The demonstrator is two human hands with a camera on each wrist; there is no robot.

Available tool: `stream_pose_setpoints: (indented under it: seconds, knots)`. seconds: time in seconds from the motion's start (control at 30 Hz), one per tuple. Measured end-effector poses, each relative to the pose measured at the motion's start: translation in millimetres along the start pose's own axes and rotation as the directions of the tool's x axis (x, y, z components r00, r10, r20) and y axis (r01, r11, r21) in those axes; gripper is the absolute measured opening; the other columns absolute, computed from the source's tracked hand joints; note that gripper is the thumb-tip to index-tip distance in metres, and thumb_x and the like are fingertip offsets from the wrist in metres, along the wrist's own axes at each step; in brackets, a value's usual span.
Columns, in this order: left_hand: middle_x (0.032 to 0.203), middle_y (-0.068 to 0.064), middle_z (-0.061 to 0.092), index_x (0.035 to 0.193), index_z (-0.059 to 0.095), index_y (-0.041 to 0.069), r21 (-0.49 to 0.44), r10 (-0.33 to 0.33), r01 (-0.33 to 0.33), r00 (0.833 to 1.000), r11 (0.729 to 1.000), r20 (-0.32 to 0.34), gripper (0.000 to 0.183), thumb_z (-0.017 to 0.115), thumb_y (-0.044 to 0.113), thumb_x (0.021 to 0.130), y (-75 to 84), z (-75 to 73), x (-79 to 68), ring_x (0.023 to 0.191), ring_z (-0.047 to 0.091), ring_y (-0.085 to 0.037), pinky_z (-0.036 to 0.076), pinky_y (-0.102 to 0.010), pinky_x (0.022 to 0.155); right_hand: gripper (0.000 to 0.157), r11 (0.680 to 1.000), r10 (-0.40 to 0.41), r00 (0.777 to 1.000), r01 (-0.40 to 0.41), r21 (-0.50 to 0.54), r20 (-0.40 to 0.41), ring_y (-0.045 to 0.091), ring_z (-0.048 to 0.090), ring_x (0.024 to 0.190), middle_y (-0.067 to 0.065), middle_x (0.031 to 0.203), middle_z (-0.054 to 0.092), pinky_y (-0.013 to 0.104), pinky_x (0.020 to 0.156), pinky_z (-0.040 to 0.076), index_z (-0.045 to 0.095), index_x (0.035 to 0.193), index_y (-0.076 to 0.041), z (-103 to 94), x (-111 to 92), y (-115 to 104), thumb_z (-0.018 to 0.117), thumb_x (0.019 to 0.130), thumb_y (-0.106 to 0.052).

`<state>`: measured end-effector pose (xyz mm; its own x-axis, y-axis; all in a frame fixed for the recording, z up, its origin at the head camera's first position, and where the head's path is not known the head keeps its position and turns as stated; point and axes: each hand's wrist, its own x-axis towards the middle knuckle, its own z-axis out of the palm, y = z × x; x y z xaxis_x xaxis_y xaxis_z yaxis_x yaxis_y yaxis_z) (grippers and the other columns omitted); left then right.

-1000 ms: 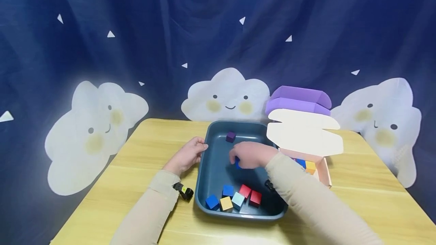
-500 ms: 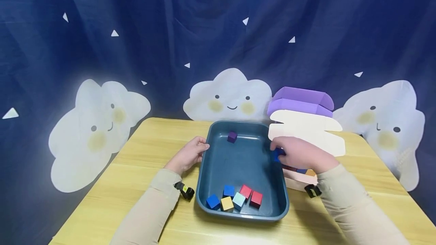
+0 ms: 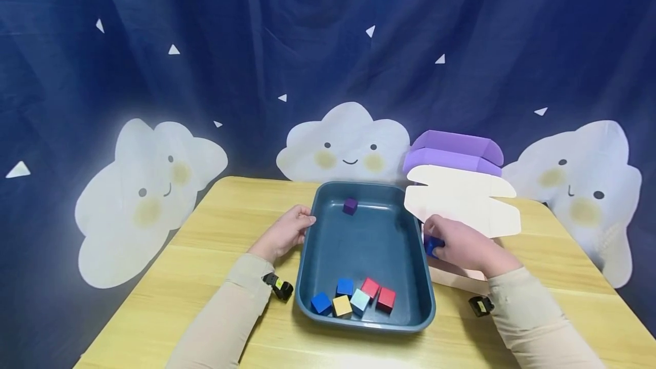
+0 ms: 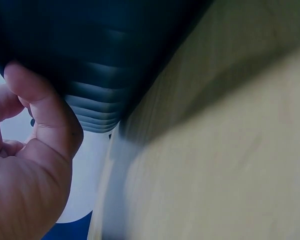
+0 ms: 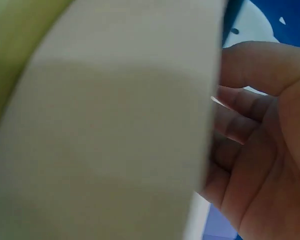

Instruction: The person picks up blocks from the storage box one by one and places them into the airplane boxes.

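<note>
In the head view my left hand grips the left rim of a dark blue-grey tray. The left wrist view has its thumb against the tray's side, while the other fingertips are partly hidden. My right hand pinches a blue cube at the left side of an open cardboard box, beyond the tray's right rim. The box's pale wall hides the fingertips and cube in the right wrist view. Inside the tray, blue, yellow, light blue and red cubes cluster near the front; a purple cube lies toward the back.
The box's white lid stands raised behind it, with a purple flap farther back. Tray and box rest on a wooden table. A dark blue curtain with cloud faces hangs behind.
My right hand has carried the blue cube from the middle of the tray rightward over the rim and down to the box. My left hand stays at the tray's left rim.
</note>
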<state>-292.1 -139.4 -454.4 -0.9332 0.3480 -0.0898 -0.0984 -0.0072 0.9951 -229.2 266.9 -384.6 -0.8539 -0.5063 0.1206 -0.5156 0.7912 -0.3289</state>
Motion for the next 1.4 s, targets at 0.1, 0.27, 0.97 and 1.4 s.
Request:
stream_pose_setpoints:
  seconds: [0.1,0.27,0.97,1.4]
  knots:
    - [0.095,-0.01,0.058,0.116,0.045,0.002,0.002,-0.003,0.003,1.0,1.0,-0.003,0.015,0.052,0.01,0.105,0.3,-1.0,-0.6,0.073,0.058,-0.017,0.051,-0.028,0.063,0.038,1.0,0.014,1.0,-0.014,0.002,-0.015,0.017,0.054,0.079,-0.002,0.085,0.056,0.039,0.072,0.047,0.055,0.108,-0.007,8.2,1.5,4.0,0.075,0.077,0.003]
    - [0.096,-0.01,0.058,0.117,0.045,0.002,0.014,-0.001,0.001,1.0,1.0,0.004,0.017,0.051,0.011,0.105,0.9,-2.3,-0.5,0.075,0.058,-0.018,0.051,-0.029,0.064,0.04,1.0,0.029,0.998,-0.028,0.007,-0.052,0.018,0.055,0.079,-0.001,0.085,0.056,0.042,0.074,0.049,0.054,0.11,-0.005,17.2,2.7,7.1,0.077,0.078,0.001]
    - [0.099,-0.011,0.059,0.119,0.046,0.002,0.042,-0.009,0.01,1.0,0.999,-0.011,0.018,0.051,0.013,0.106,2.0,-1.7,-1.9,0.078,0.059,-0.019,0.051,-0.03,0.068,0.047,0.992,0.099,0.993,-0.093,0.089,-0.065,0.025,0.059,0.085,0.01,0.096,0.057,0.048,0.08,0.051,0.048,0.117,0.0,28.6,-2.8,4.5,0.07,0.077,0.011]
    - [0.099,-0.01,0.059,0.118,0.045,0.002,0.024,-0.004,0.004,1.0,1.0,-0.012,0.017,0.051,0.011,0.106,0.1,-0.4,-0.4,0.077,0.059,-0.018,0.051,-0.029,0.066,0.028,0.996,0.072,0.995,-0.069,0.052,-0.063,0.015,0.062,0.078,-0.001,0.089,0.064,0.042,0.074,0.054,0.056,0.117,-0.006,-12.7,12.4,-29.4,0.068,0.092,-0.01]
